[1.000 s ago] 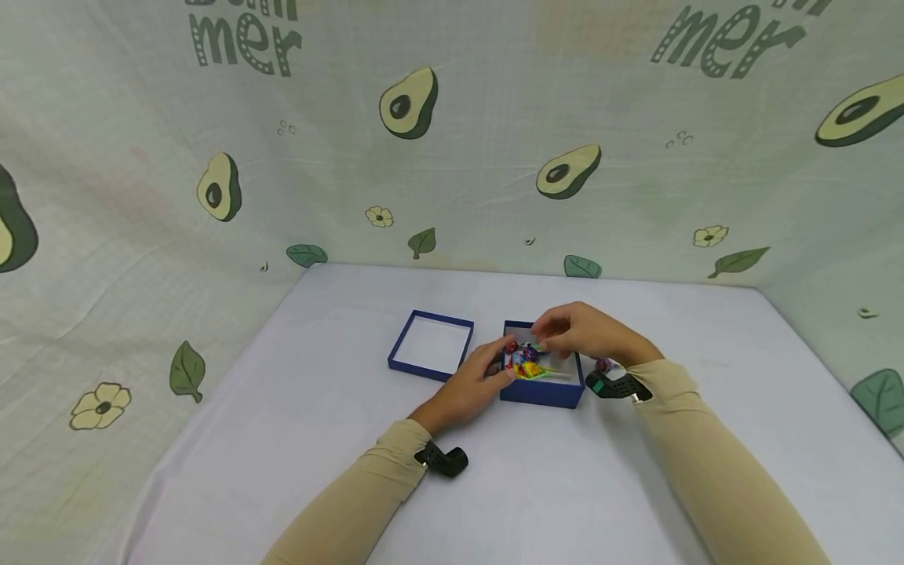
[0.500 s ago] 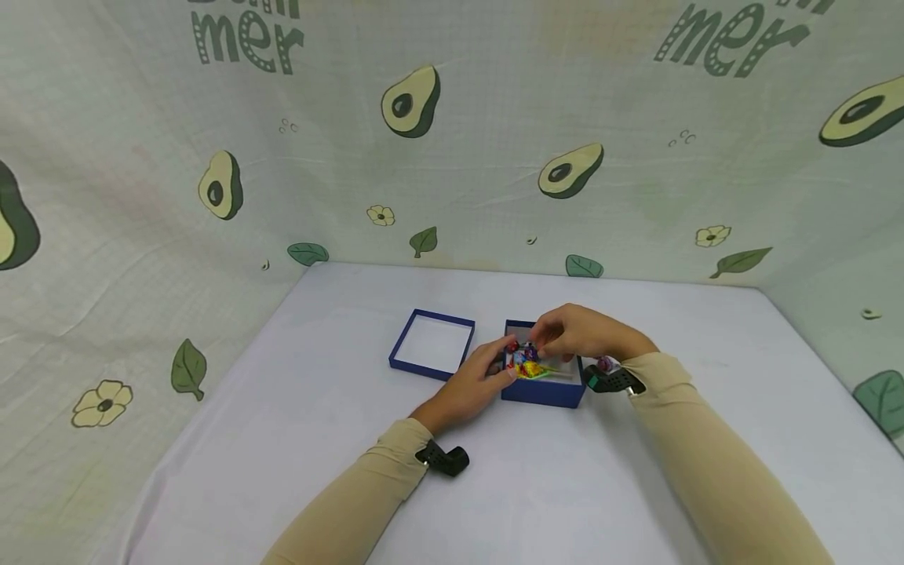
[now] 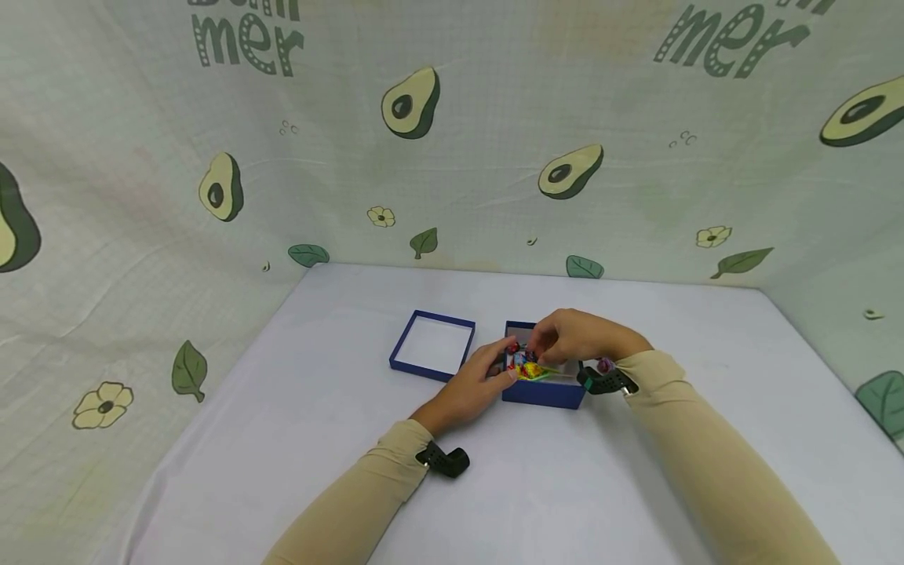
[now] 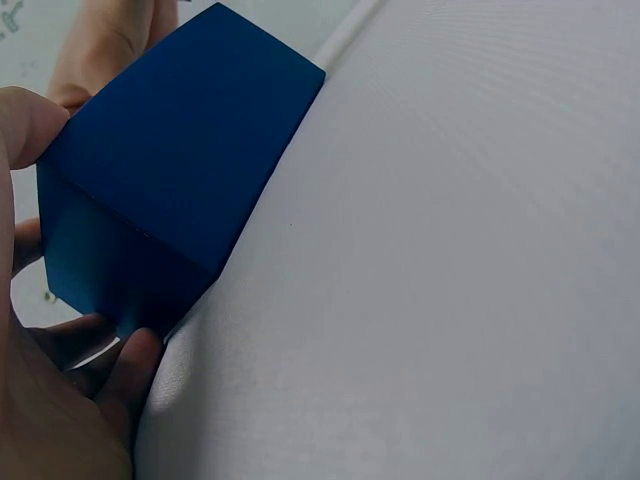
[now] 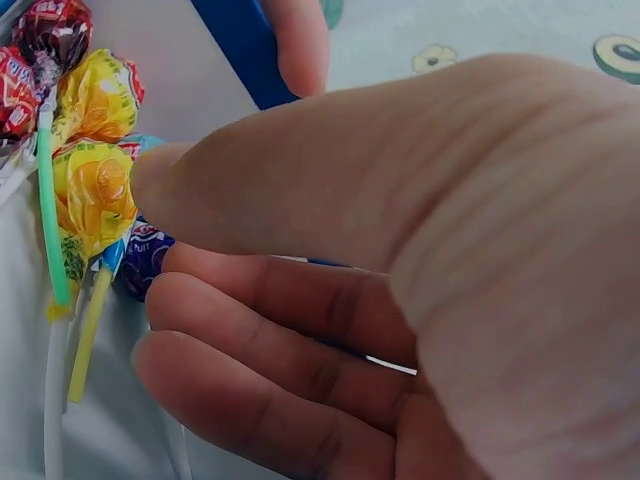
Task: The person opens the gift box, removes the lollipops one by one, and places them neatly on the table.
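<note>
A blue box (image 3: 542, 394) stands on the table, holding several wrapped lollipops. My left hand (image 3: 472, 388) grips its left side, the thumb on the rim and the fingers along the wall in the left wrist view. Over the box, my right hand (image 3: 588, 335) reaches in with curled fingers. Between its thumb and fingers, a dark blue-purple lollipop (image 5: 148, 262) is partly hidden. Beside the thumb lie yellow lollipops (image 5: 92, 190) and dark red ones (image 5: 55, 30), with green, yellow and white sticks. The fingertip contact is partly covered.
Left of the box lies its shallow blue lid (image 3: 417, 369), white inside face up. Another lollipop (image 3: 605, 366) sits outside the box on the right, partly covered by the wrist camera. A printed cloth (image 3: 480, 173) hangs behind the white table (image 3: 339, 353).
My right hand has lowered slightly and shifted left into the box, its thumb and fingers drawing closer together at the lollipops. The left hand has stayed on the box.
</note>
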Motion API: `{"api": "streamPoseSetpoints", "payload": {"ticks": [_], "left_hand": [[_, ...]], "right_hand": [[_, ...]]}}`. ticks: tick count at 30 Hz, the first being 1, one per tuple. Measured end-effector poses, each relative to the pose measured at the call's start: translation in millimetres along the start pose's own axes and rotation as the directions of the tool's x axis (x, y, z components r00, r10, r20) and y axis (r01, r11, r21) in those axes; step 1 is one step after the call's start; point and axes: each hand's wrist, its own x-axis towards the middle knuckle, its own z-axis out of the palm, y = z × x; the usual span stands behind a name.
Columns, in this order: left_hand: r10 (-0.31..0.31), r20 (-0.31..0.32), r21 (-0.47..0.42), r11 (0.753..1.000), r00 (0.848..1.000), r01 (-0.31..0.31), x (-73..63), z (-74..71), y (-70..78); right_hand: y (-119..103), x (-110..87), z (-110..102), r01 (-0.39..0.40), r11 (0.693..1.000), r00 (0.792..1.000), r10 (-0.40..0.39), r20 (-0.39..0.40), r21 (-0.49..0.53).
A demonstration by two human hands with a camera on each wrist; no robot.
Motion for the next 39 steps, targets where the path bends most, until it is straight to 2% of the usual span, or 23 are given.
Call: {"api": "streamPoseSetpoints", "payload": {"ticks": [10,16,24,39], "left_hand": [[-0.007,-0.002,0.004,1.000,1.000,0.007,-0.5,-0.1,-1.0],[0.011,-0.006,-0.013,1.000,1.000,-0.012,0.3,1.4,-1.0],[0.015,-0.003,-0.007,1.000,1.000,-0.015,1.3,1.2,-2.8],[0.019,-0.005,-0.005,1.000,1.000,-0.019,2.5,0.9,-5.7]], "right_hand": [[-5,5.0,2,-0.031,0.997,0.999,0.034,0.031,-0.076],[-8,6.6,3,-0.032,0.994,0.998,0.038,0.052,-0.101],[-10,8.4,6,-0.022,0.990,0.998,0.030,0.054,-0.137],[-12,10.5,9,-0.052,0.979,0.997,0.062,0.042,-0.197]]}}
